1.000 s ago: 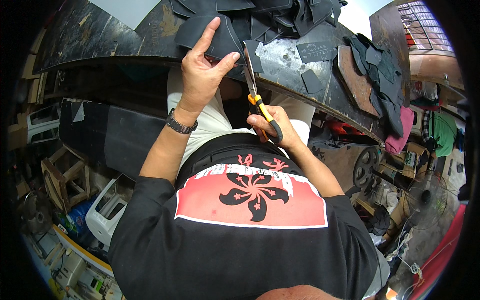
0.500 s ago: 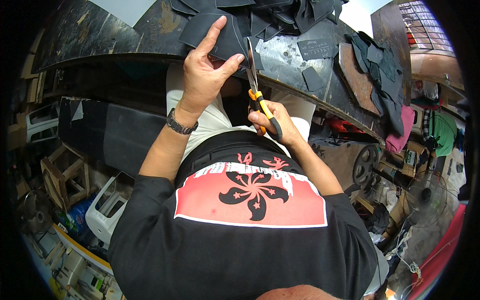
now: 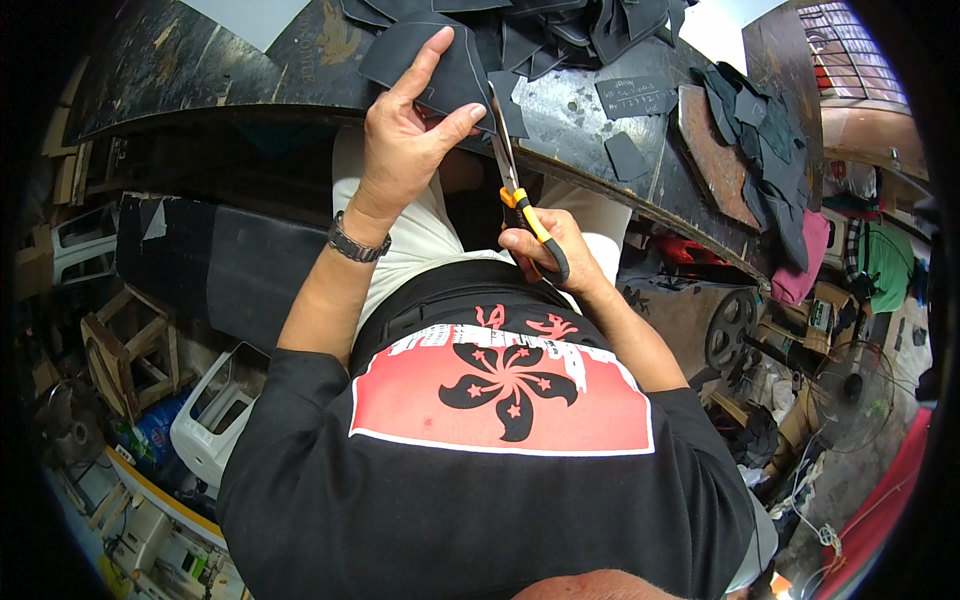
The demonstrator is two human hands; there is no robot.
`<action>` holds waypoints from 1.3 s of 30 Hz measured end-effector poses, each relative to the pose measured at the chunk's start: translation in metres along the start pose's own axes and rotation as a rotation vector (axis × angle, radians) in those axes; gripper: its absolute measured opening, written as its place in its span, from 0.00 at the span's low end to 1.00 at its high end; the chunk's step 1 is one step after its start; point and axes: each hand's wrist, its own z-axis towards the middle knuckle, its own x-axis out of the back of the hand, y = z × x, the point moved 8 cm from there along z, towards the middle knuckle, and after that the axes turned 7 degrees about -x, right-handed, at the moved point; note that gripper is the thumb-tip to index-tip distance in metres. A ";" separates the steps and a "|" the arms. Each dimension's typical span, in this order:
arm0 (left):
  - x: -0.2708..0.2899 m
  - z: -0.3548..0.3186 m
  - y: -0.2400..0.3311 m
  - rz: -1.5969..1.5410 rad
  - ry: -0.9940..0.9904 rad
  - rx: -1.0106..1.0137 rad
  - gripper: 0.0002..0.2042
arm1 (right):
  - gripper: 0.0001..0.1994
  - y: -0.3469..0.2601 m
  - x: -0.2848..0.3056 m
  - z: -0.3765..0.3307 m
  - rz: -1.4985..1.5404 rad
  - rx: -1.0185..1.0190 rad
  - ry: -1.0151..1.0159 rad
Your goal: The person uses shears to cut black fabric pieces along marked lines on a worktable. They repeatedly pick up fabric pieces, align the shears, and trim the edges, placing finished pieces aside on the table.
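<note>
I had the left arm stretched forward, its forearm (image 3: pixel 325 295) slanting away from the body and slightly inward, the wrist (image 3: pixel 370 215) nearly straight. The left hand (image 3: pixel 405 140) showed its back to me, index finger (image 3: pixel 426 66) pointing ahead and thumb (image 3: pixel 463 124) splayed rightward — a wide V between them — while the other fingers curled mostly out of sight underneath. Nearer the torso, the right forearm (image 3: pixel 628 333) angled forward and inward to the right hand (image 3: pixel 555 247), which was closed in a firm grip — thumb on top, pointing left, fingers folded below. The two hands stood apart.
</note>
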 end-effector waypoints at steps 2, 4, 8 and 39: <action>0.000 -0.001 -0.001 0.004 -0.026 0.012 0.33 | 0.16 0.001 0.002 -0.001 -0.010 -0.023 0.006; 0.001 -0.002 -0.003 -0.006 -0.036 0.033 0.33 | 0.16 0.003 0.003 -0.003 -0.048 -0.057 0.018; 0.001 -0.002 -0.004 -0.005 -0.047 0.027 0.33 | 0.17 0.005 0.003 -0.003 -0.044 -0.070 0.010; -0.002 -0.013 -0.005 0.065 0.064 0.014 0.31 | 0.17 -0.010 0.001 0.016 0.058 -0.012 -0.023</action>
